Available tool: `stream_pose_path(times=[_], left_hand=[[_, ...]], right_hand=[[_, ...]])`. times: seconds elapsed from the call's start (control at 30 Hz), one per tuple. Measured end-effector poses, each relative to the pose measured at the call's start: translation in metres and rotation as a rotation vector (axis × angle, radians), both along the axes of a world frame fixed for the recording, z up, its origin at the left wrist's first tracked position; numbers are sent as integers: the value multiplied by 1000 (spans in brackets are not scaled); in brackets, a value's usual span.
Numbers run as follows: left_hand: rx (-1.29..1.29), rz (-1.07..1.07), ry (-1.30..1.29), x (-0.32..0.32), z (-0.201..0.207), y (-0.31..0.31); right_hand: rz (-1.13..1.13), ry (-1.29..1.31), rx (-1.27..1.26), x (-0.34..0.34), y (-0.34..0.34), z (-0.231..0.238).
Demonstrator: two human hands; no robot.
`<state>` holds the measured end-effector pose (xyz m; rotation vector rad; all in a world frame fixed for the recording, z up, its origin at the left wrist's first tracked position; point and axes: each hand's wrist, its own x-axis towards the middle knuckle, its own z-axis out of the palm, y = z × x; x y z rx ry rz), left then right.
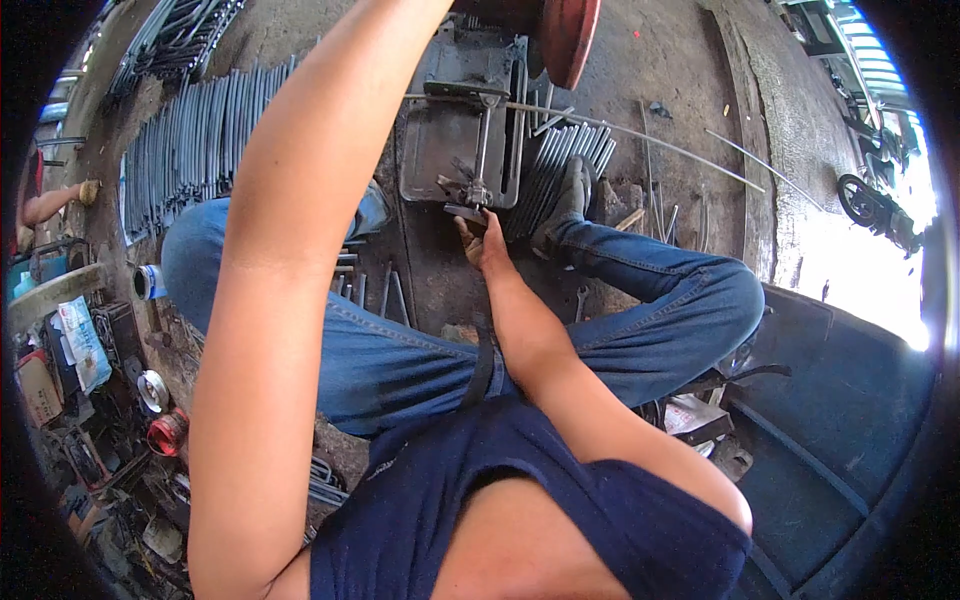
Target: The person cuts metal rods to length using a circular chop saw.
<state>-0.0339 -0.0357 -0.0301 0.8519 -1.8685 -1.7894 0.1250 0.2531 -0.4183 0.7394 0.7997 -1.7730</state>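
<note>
In front of me on the ground stands a cut-off saw with a dark metal base (418, 178) and a red round guard (572, 42) at the top edge. A long thin metal rod (640, 143) lies across the base and sticks out to the right. From the saw's clamp a screw shaft (484, 150) runs toward me, ending in a dark flat crank handle (462, 212). My right hand (484, 243) is closed round that handle, thumb on its right side. My left arm (310, 170) reaches up past the upper edge, so the left hand is out of sight.
Many cut rods (195, 140) lie in rows at left; a shorter pile (570, 160) sits beside my right foot (575, 195). Cans and clutter (165, 432) fill the lower left. Another person's arm (55, 203) shows far left. A motorcycle (880, 205) stands far right.
</note>
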Motion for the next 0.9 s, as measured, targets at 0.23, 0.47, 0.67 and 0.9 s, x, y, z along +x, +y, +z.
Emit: stream_pose_path(times=[0.23, 0.47, 0.67, 0.9], left_hand=[[-426, 103, -105, 31, -12, -7], [-782, 676, 198, 145, -127, 61], [84, -564, -1032, 201, -291, 112], [178, -390, -1019, 228, -384, 133]], right_hand=[[-230, -229, 45, 9, 9, -35], [-181, -326, 99, 5, -7, -62], [387, 1086, 935, 6, 2, 11], [669, 1342, 1004, 2, -9, 48]])
